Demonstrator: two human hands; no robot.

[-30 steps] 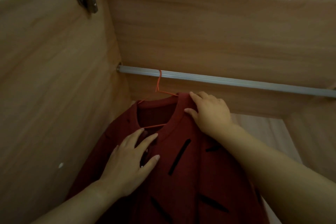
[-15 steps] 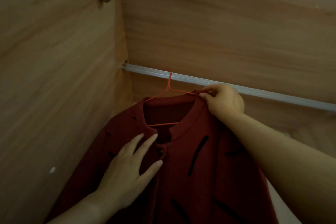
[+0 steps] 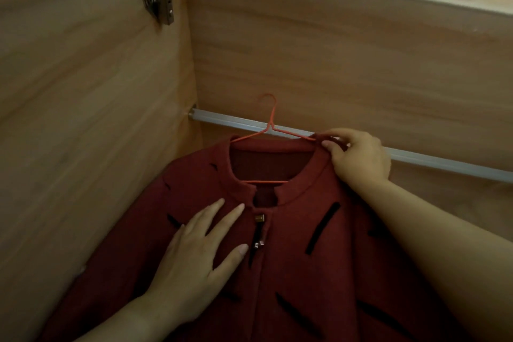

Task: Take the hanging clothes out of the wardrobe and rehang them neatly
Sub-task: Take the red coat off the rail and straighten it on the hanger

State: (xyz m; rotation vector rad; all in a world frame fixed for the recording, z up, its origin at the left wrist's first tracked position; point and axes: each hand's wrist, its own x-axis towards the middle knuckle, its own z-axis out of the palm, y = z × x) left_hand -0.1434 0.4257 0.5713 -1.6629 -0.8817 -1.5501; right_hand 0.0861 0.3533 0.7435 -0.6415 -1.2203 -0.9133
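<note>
The right hand (image 3: 358,157) is pinching the red cardigan (image 3: 305,272) at the shoulder, clamping cloth and orange hanger (image 3: 269,127) wire together. The left hand (image 3: 200,253) is lying flat, fingers straight, below that pinch. The hook (image 3: 274,108) is standing above the rail (image 3: 430,159), just left of the grip (seemingly clear, though the angle is poor), so drawing outward level is looking wisest.

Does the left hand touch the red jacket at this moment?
Touching. The head view shows the left hand lying flat, fingers straight, on the front of the red jacket.
</note>
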